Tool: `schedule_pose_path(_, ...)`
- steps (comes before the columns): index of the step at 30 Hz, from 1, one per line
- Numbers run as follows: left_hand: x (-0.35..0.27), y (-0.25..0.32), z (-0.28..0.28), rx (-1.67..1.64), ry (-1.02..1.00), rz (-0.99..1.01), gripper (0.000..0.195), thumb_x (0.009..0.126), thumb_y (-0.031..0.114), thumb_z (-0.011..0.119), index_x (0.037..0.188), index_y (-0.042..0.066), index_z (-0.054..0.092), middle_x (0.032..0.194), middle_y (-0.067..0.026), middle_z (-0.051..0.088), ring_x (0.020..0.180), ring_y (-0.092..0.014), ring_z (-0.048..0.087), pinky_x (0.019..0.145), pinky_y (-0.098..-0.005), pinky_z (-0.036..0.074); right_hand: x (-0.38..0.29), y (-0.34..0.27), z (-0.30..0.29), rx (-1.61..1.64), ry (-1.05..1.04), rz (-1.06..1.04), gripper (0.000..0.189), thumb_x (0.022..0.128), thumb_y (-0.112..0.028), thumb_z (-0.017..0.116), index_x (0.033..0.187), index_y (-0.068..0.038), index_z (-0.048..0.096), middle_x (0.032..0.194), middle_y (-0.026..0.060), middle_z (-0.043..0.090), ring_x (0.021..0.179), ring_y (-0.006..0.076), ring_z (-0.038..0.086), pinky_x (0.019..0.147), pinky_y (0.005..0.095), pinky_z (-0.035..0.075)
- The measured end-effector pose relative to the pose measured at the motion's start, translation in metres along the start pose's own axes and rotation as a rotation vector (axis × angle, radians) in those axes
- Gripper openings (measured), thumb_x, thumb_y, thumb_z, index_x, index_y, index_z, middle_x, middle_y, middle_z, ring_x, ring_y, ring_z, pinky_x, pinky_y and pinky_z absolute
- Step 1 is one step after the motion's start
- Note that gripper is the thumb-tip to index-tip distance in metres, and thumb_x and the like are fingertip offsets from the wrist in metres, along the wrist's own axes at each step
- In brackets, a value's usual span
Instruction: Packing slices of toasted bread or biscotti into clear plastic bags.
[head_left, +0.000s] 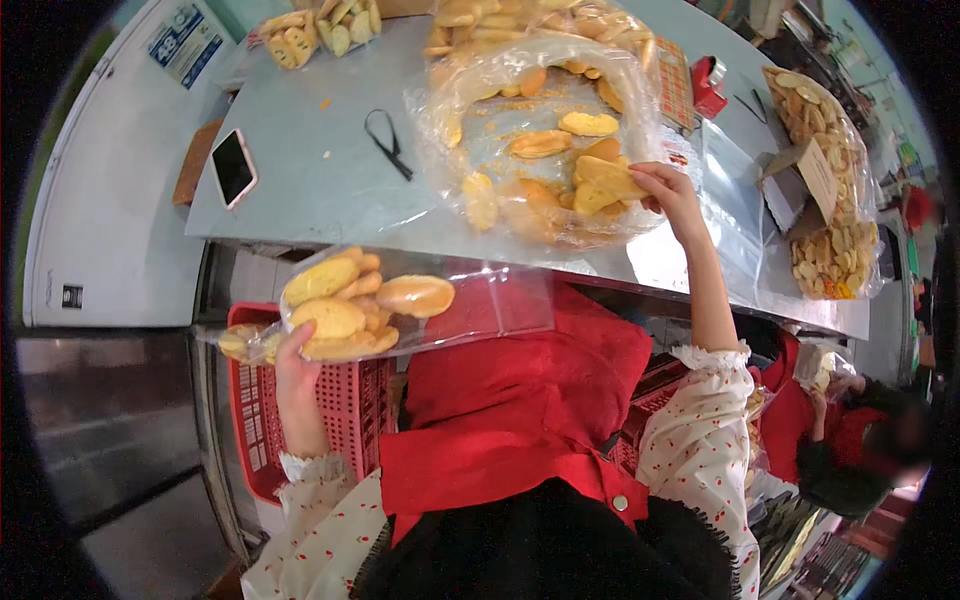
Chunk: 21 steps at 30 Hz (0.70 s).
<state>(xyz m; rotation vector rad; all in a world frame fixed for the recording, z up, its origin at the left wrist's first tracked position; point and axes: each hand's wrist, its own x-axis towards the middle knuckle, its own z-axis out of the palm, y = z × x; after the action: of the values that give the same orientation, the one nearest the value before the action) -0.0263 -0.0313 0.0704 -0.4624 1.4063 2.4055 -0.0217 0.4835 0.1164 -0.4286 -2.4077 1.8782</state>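
My left hand grips the lower end of a narrow clear plastic bag, held in front of the table edge. Several oval golden bread pieces are bunched in that end, while the other end lies flat and transparent over my red apron. Over the table, my right hand pinches a few overlapping bread slices at the near right side of a large clear bag. Its wide mouth gapes towards me. Loose slices and crumbs lie inside, with more bread heaped at its far end.
On the metal table lie a phone, a black strap and a red tape dispenser. Filled bags and a cardboard box stand right. Below left is a red plastic crate. A co-worker is at right.
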Motion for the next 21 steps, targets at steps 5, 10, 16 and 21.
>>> schedule_pose_path(5,0.002,0.009,0.037,-0.003,-0.128,-0.104,0.055,0.071,0.005,0.059,0.12,-0.001,0.036,0.113,-0.0132,0.048,0.106,-0.024,0.047,0.091,-0.0353,0.038,-0.051,-0.025,0.05,0.074,-0.396,0.072,0.019,0.077,-0.013,0.059,0.093,-0.002,0.059,0.071,-0.0002,0.058,0.058,0.0062,0.052,0.046,0.0193,0.04)
schedule_pose_path(10,-0.01,0.014,0.078,0.073,-0.254,-0.176,0.056,0.07,0.005,0.06,0.12,-0.001,0.035,0.113,-0.0135,0.048,0.105,-0.023,0.048,0.09,-0.0335,0.039,-0.066,-0.024,0.121,-0.252,-0.404,-0.474,0.025,0.074,-0.009,0.06,0.098,-0.005,0.058,0.094,0.013,0.057,0.074,0.0242,0.057,0.063,0.033,0.046)
schedule_pose_path(16,-0.011,0.008,0.075,0.056,-0.209,-0.18,0.058,0.07,0.007,0.06,0.121,-0.001,0.034,0.113,-0.0135,0.048,0.105,-0.023,0.048,0.089,-0.0338,0.039,-0.055,-0.025,0.128,-0.7,-0.42,-0.845,0.037,0.071,-0.007,0.06,0.107,-0.012,0.054,0.1,0.0165,0.052,0.083,0.0313,0.053,0.068,0.0383,0.045)
schedule_pose_path(21,-0.012,-0.005,0.058,0.021,-0.187,-0.157,0.053,0.072,0.011,0.058,0.118,-0.003,0.037,0.112,-0.0141,0.05,0.102,-0.025,0.05,0.089,-0.0361,0.04,-0.065,-0.018,0.136,-0.857,-0.474,-0.604,0.039,0.07,-0.016,0.061,0.107,-0.016,0.052,0.093,0.014,0.053,0.075,0.0287,0.053,0.065,0.0402,0.045)
